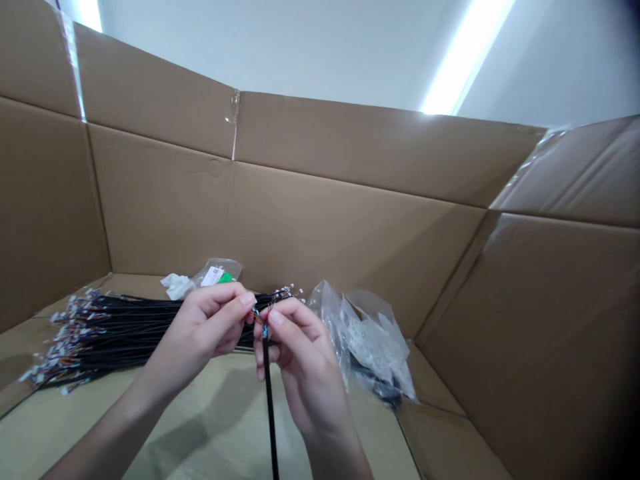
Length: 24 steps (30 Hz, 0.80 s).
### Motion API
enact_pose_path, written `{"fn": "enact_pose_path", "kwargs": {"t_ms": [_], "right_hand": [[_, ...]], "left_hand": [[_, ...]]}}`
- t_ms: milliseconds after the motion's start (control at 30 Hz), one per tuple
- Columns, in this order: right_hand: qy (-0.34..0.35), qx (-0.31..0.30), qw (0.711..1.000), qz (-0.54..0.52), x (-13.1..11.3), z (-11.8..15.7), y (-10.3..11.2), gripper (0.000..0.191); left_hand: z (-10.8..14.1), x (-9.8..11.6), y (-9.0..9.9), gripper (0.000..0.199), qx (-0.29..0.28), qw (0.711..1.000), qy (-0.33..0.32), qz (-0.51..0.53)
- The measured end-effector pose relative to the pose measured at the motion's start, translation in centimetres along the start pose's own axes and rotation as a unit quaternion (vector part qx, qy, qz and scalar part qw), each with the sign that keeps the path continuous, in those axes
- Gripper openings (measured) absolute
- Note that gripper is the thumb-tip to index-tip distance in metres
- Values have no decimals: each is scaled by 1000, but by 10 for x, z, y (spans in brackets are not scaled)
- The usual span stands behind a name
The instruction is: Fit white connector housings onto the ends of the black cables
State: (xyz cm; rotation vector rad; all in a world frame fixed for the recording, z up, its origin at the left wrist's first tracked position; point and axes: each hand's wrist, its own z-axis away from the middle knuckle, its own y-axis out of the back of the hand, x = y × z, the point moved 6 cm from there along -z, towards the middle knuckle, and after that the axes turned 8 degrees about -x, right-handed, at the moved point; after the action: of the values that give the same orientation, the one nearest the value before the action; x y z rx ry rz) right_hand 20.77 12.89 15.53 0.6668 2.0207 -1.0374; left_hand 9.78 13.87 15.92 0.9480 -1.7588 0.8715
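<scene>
A black cable (269, 393) runs up from the bottom edge to my two hands, its thin coloured wires fanning out at the top end. My left hand (215, 323) pinches some of those wires between thumb and fingertips. My right hand (303, 353) is closed around the cable's end, thumb and forefinger on other thin wires just above the black sheath. The wire tips between my fingers are too small to make out. Behind my left hand lies a thick bundle of black cables (130, 327), with white connectors and coloured wires at the left ends.
Tall cardboard walls (350, 233) enclose the work surface (215, 420) at the back and both sides. Clear plastic bags (375, 340) with small white parts lie at right. A bag with a white label and green patch (226, 277) sits behind the bundle, beside a crumpled white piece (176, 286).
</scene>
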Motion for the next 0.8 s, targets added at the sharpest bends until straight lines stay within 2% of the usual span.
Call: {"fn": "enact_pose_path", "kwargs": {"t_ms": [333, 500, 800], "right_hand": [[-10, 26, 1000, 1, 2, 1, -1, 23], [18, 69, 993, 91, -4, 6, 1, 22], [93, 64, 968, 223, -20, 9, -4, 34]], "left_hand": [[-2, 0, -2, 44, -13, 1000, -6, -1], [-2, 1, -4, 44, -21, 1000, -2, 3], [1, -1, -7, 45, -47, 996, 41, 64]]}}
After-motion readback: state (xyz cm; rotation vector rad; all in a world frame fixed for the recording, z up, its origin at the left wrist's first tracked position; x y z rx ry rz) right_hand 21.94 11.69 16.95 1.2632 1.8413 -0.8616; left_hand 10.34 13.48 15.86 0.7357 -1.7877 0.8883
